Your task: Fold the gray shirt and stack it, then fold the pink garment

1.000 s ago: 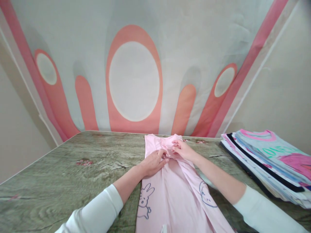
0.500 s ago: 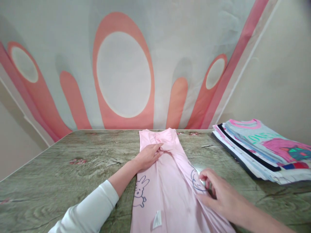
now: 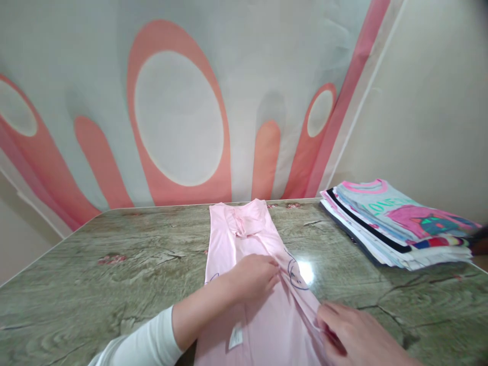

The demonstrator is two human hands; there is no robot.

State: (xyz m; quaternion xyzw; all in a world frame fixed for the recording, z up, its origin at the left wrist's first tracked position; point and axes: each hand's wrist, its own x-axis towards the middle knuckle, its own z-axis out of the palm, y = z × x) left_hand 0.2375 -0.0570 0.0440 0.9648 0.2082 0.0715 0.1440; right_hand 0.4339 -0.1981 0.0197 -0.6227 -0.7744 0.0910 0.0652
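A pink shirt (image 3: 263, 310) lies lengthwise on the table in front of me, its sides folded inward into a long strip. Blue line drawings show along its edges, and a white label is near the bottom. My left hand (image 3: 253, 277) rests across the middle of the shirt, its curled fingers closed on the right-hand fold. Lower down on the right, my right hand (image 3: 348, 330) grips the shirt's side edge, fingers wrapped round the cloth. The far end, with the collar area, lies bunched a little. The near end runs out of view.
On the right of the wood-patterned table (image 3: 145, 259) stands a stack of folded clothes (image 3: 396, 223), a grey and pink printed T-shirt on top. Behind the table's far edge hangs a backdrop (image 3: 244, 101) with pink shapes. A dark object is partly visible beyond the stack at right.
My left hand has moved from near the collar down and right to the shirt's middle. My right hand has come down and taken the side edge. The view has shifted slightly right.
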